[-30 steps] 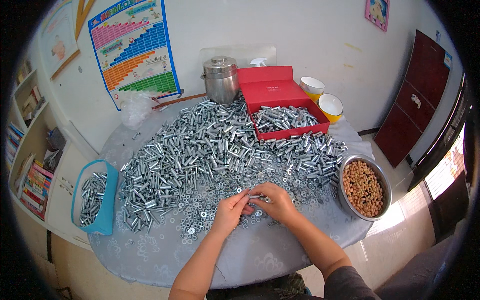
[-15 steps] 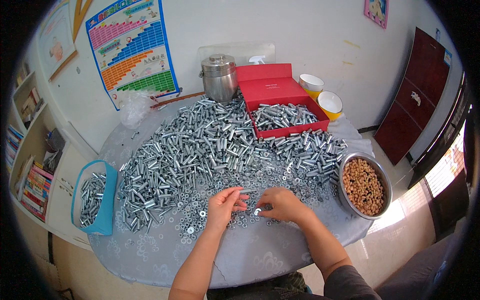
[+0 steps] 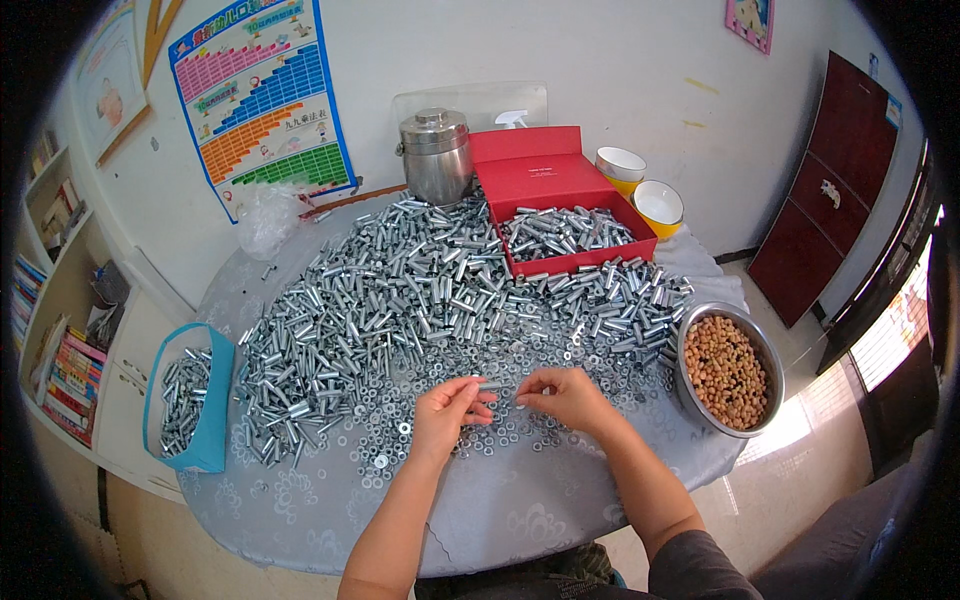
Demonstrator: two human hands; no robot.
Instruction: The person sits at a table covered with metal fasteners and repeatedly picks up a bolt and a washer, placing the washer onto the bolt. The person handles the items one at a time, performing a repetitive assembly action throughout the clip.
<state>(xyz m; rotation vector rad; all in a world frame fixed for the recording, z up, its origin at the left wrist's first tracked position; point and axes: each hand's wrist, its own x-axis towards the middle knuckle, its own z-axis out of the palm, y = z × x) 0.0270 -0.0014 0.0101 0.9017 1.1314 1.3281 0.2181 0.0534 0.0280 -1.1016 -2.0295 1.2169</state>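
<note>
Between the thumb and fingers of my left hand (image 3: 443, 412) is a short silvery metal sleeve (image 3: 491, 385), its free end pointing right. My right hand (image 3: 568, 399) is closed in a pinch on a small washer (image 3: 520, 403), just right of the sleeve and apart from it. Beneath both hands spreads a layer of loose washers and nuts (image 3: 400, 437). Behind them rises a wide heap of metal sleeves (image 3: 400, 290), some perhaps with bolts inside.
A red box (image 3: 585, 263) full of sleeves stands open behind the heap, next to a steel pot (image 3: 436, 160) and yellow bowls (image 3: 660, 205). At the right edge is a metal basin (image 3: 690, 400) of brown nut-like pieces. A blue fabric bin (image 3: 213, 420) with metal parts sits left.
My right hand has lifted from the washer layer and moved slightly up, bringing a washer close to the sleeve. My left hand stays in place with the sleeve.
</note>
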